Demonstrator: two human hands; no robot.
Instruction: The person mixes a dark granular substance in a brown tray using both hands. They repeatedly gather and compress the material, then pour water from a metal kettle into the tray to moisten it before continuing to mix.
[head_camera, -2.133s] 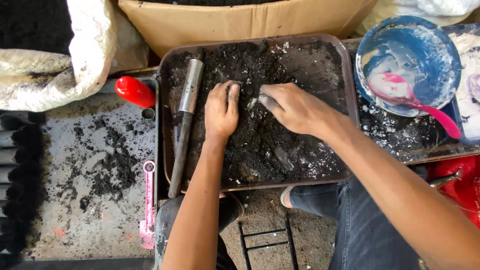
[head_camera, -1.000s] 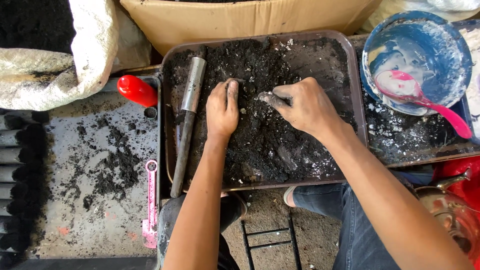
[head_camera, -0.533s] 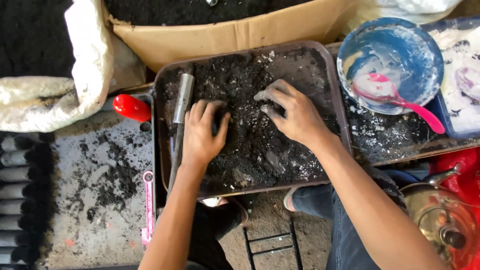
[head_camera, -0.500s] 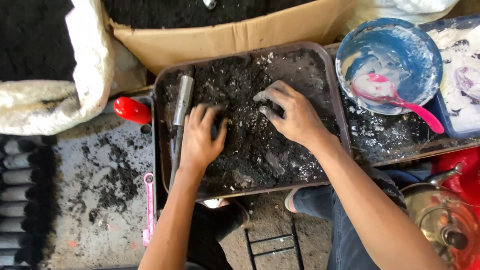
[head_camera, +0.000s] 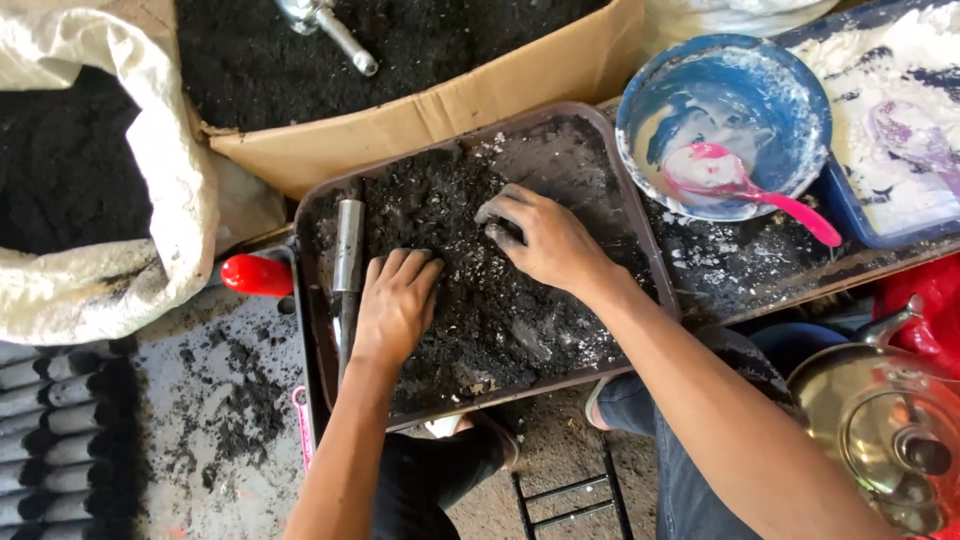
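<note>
A brown rectangular tray (head_camera: 640, 235) holds a layer of damp black powder (head_camera: 450, 215). My left hand (head_camera: 393, 303) presses palm-down into the powder near the tray's left side, fingers together and dusty. My right hand (head_camera: 545, 238) rests further back and to the right, fingers curled into the powder and coated grey. A metal tube (head_camera: 347, 247) with a dark lower end lies along the tray's left edge, just left of my left hand.
A cardboard box (head_camera: 430, 120) of black powder with a metal scoop (head_camera: 335, 25) stands behind the tray. White sack (head_camera: 150, 180) at left, red handle (head_camera: 255, 275), dark rolled sticks (head_camera: 45, 430) at lower left. Blue bowl (head_camera: 640, 110) with pink spoon (head_camera: 750, 185) at right; metal kettle (head_camera: 880, 425) lower right.
The view has tilted, so the box and sack show more. My left hand slid down and left, then flattened into the powder; my right hand stays curled in the same spot.
</note>
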